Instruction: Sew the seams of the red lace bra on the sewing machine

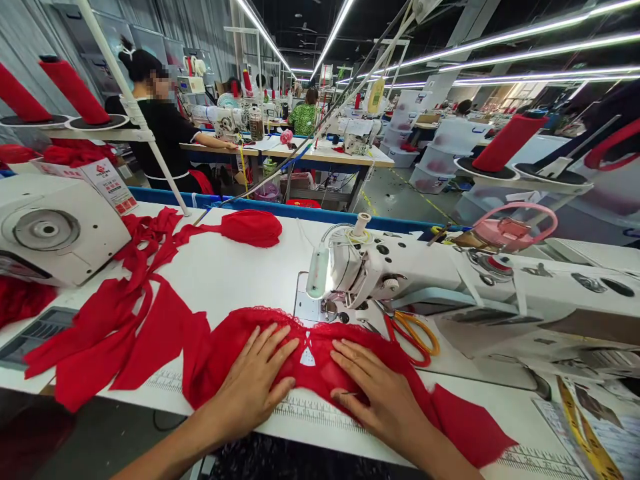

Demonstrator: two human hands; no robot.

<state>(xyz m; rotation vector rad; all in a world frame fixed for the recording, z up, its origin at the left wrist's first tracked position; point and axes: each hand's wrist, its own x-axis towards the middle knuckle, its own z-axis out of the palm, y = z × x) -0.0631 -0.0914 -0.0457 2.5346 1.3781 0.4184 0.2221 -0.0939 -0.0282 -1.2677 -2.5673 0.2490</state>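
A red lace-edged bra (320, 377) lies spread on the white sewing table, with a small keyhole gap at its centre. My left hand (257, 373) rests flat on the left cup, fingers stretched out. On the right cup my right hand (373, 380) lies flat too, and a thin dark object shows near its thumb. Just beyond the bra's top edge stands the sewing machine's needle area (327, 307), lit by a small lamp. The bra's right wing (467, 423) trails across the table towards the front edge.
Red fabric pieces (120, 333) pile up left of the bra. Red- and orange-handled scissors (413, 337) lie right of the needle. A second machine (55, 227) stands at the left. A yellow tape measure (585, 433) is at the lower right. Another person (160, 127) works at a table beyond.
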